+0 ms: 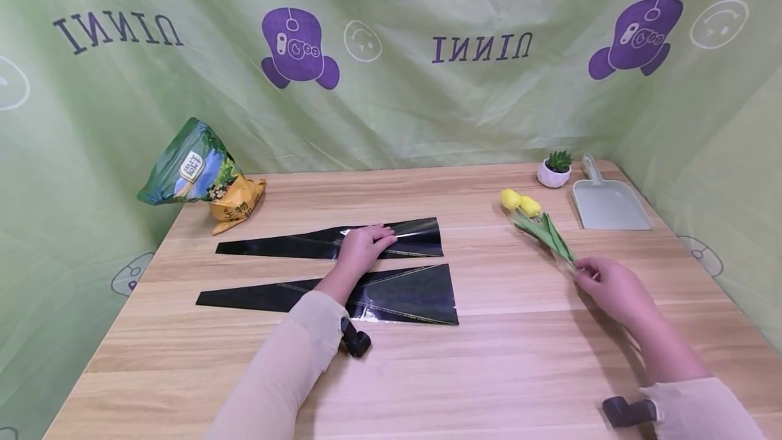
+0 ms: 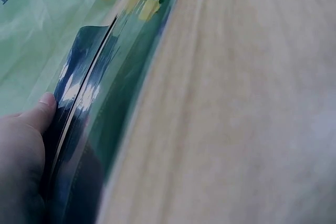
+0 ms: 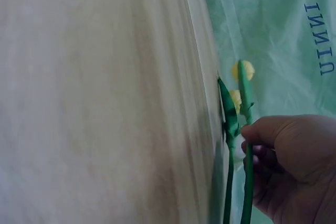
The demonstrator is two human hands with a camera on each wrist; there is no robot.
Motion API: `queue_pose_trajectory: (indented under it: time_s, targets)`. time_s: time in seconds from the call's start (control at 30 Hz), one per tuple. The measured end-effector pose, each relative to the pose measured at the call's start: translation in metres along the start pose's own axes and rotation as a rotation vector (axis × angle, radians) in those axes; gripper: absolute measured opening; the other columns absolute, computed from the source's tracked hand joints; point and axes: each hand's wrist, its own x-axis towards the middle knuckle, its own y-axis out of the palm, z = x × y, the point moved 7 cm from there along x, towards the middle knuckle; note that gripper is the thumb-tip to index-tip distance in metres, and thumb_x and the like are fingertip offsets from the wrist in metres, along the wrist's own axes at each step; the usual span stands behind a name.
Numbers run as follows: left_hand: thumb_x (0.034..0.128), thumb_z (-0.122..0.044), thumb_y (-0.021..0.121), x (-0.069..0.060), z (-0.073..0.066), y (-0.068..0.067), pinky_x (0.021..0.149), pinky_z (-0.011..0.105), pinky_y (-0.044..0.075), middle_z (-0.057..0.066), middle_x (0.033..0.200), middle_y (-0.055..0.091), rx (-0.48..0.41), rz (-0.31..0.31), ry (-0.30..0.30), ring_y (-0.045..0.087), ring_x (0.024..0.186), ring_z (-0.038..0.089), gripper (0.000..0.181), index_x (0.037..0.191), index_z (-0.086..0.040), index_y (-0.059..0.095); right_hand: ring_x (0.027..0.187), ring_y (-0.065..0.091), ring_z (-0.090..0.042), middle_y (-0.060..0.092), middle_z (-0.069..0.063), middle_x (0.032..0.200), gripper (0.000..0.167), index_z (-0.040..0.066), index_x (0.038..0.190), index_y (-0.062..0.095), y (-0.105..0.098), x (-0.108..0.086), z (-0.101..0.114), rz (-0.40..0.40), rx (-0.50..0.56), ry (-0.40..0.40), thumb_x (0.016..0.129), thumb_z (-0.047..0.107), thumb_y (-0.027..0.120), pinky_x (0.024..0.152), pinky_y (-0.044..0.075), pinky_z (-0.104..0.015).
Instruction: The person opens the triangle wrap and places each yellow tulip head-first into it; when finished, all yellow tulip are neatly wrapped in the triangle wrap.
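My left hand point(image 1: 362, 248) rests on the farther of two glossy black flower-wrapping sleeves point(image 1: 287, 245), its fingers lying over the wide part. The nearer black sleeve point(image 1: 415, 296) lies parallel below it, partly hidden under my forearm. At the right, my right hand point(image 1: 613, 290) pinches a stem of two yellow tulips point(image 1: 529, 206) between thumb and fingers. Their green leaves point(image 1: 552, 236) point away from me toward the back. In the right wrist view, one green stem point(image 3: 249, 182) passes through the hand and a second stem point(image 3: 229, 182) runs beside it.
A green and orange printed bag point(image 1: 204, 168) leans at the back left corner. A small potted succulent point(image 1: 554, 170) and a pale grey dustpan point(image 1: 611, 204) stand at the back right. Green printed cloth point(image 1: 397, 114) hangs behind the wooden table point(image 1: 482, 372).
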Motion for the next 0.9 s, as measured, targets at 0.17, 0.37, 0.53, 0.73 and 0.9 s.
queue_pose_trajectory:
  time_s: [0.17,0.37,0.53,0.73,0.9]
  targets:
    - [0.0915,-0.032,0.068,0.001,0.003,0.000,0.107,0.038,0.047,0.002,0.118,0.072,-0.010,-0.005,-0.015,0.064,0.120,0.019,0.027,0.111,-0.015,0.076,0.079,0.053,-0.014,0.063,-0.019,0.099,0.039,-0.009,0.126,0.055,-0.009,-0.001,0.010,-0.033,0.105,-0.016,0.099,0.017,0.051,0.061,0.044,-0.025]
    - [0.0913,-0.032,0.068,0.000,0.005,-0.001,0.107,0.040,0.047,0.003,0.119,0.072,-0.031,-0.016,-0.033,0.064,0.120,0.021,0.026,0.110,-0.016,0.076,0.075,0.051,0.004,0.062,-0.011,0.101,0.043,-0.011,0.130,0.049,-0.025,0.002,0.032,-0.101,0.297,-0.057,0.103,0.022,0.049,0.061,0.051,-0.018]
    - [0.0908,-0.032,0.069,-0.001,0.006,-0.002,0.107,0.040,0.047,0.004,0.119,0.072,-0.044,-0.024,-0.041,0.065,0.119,0.022,0.026,0.110,-0.016,0.077,0.073,0.057,0.000,0.055,0.012,0.093,0.027,0.004,0.122,0.050,-0.030,0.011,0.051,-0.147,0.576,-0.066,0.102,0.021,0.052,0.062,0.055,-0.017]
    - [0.0906,-0.030,0.070,-0.001,0.005,-0.003,0.108,0.040,0.047,0.004,0.117,0.073,-0.092,-0.037,-0.052,0.066,0.117,0.022,0.025,0.109,-0.016,0.077,0.075,0.060,-0.001,0.055,0.008,0.091,0.020,0.020,0.109,0.046,-0.025,0.025,0.073,-0.183,1.007,-0.084,0.098,0.007,0.056,0.063,0.058,-0.016]
    - [0.0908,-0.031,0.069,-0.002,0.006,-0.003,0.107,0.040,0.048,0.004,0.118,0.072,-0.113,-0.041,-0.068,0.066,0.117,0.023,0.025,0.110,-0.016,0.077,0.072,0.063,-0.001,0.059,0.008,0.086,0.022,0.018,0.106,0.044,-0.020,0.038,0.083,-0.272,1.179,-0.021,0.097,0.003,0.056,0.063,0.058,-0.015]
